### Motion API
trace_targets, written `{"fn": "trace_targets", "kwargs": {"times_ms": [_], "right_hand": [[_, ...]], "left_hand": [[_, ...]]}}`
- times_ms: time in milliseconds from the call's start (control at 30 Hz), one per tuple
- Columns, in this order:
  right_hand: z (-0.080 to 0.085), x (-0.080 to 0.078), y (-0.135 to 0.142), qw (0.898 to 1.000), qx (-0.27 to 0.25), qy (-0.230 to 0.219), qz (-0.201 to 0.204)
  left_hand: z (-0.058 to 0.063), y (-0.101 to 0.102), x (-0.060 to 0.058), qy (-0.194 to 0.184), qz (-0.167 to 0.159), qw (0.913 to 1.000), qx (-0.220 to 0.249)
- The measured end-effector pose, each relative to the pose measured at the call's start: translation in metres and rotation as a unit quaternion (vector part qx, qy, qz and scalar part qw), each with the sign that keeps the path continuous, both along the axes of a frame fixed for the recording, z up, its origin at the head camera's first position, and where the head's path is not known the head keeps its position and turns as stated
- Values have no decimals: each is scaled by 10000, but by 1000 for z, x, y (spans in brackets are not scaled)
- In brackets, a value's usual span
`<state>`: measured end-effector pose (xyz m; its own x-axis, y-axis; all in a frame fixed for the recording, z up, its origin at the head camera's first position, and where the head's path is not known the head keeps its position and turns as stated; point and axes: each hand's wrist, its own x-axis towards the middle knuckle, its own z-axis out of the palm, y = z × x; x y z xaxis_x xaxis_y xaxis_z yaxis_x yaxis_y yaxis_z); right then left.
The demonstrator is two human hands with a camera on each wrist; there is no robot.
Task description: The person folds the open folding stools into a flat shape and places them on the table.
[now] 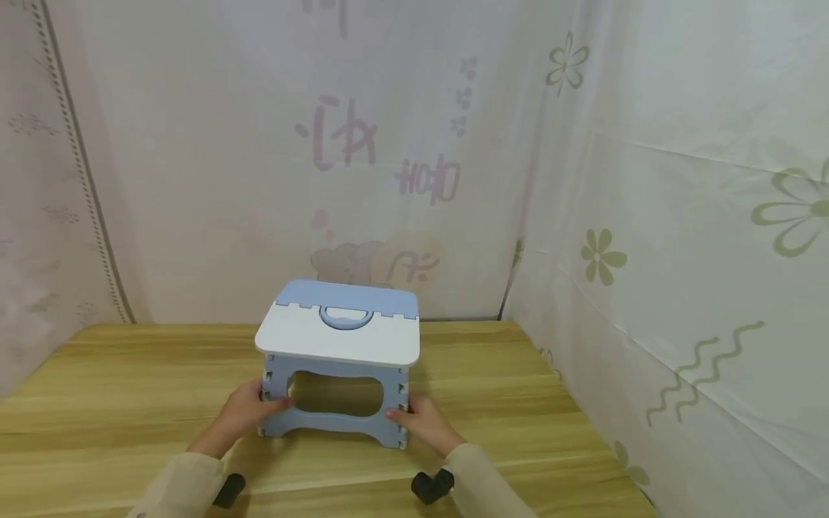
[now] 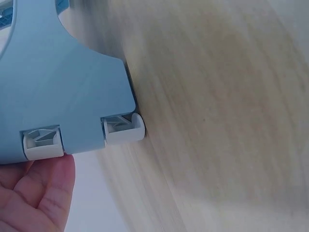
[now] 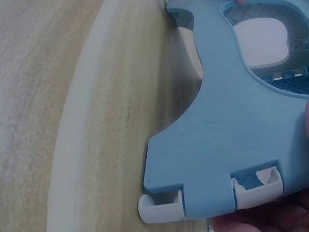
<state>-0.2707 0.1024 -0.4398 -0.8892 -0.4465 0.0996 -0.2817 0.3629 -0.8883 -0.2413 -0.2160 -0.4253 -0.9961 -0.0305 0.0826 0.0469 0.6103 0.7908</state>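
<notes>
A blue and white folding step stool stands unfolded on the wooden table, its oval carry handle set in the top. My left hand grips the left edge of the blue front leg panel, thumb across its face. On the opposite edge, my right hand holds the panel the same way. White hinge pieces show along the panel's edge beside the left fingers in the left wrist view. In the right wrist view, fingers curl behind the panel, partly hidden by it.
The wood-grain table reaches back to a pale printed curtain. Another flowered curtain runs along the right edge. Black wrist-worn pieces sit by the sleeves.
</notes>
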Motion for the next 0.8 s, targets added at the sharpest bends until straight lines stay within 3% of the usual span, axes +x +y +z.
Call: {"fn": "trace_targets", "kwargs": {"times_ms": [133,200,333,500,800], "right_hand": [[0,0,1,10000,70,7,38],[10,6,1,9999,56,-35,78],[15,8,3,9998,18,-180,115],[2,-3,8,9995,-44,-297,137],[1,-4,12,9993,0,-316,194]], "left_hand": [[-4,1,3,-30,27,10000,-15],[-5,1,4,-19,45,10000,-39],[-4,0,8,-10,60,10000,-4],[-2,0,13,-6,49,9999,125],[-2,-4,22,-14,6,9997,251]]}}
